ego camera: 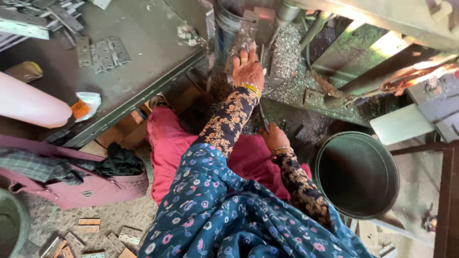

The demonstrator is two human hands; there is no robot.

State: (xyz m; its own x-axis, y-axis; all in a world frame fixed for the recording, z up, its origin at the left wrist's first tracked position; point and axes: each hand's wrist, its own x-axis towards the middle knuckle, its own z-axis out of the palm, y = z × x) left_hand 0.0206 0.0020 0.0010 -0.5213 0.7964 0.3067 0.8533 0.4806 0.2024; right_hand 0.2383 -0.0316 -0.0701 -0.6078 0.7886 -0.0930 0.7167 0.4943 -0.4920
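Here the left hand (pixel 247 69) rests on the machine bed (pixel 287 81).

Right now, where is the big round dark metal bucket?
In the head view, the big round dark metal bucket stands on the floor at the right, just right of the person's right hand and below the grey machine bed covered in metal shavings.

This is a small metalworking workshop. A grimy steel bench (pixel 143 28) carries stamped metal hinges (pixel 103 53) and flat strips (pixel 28 24), and more hinges (pixel 95 234) lie scattered on the gritty floor (pixel 57 217). A heavy machine (pixel 248 24) stands amid heaps of bright metal shavings (pixel 287 57), with a dark metal bucket (pixel 356 174) just beside it.
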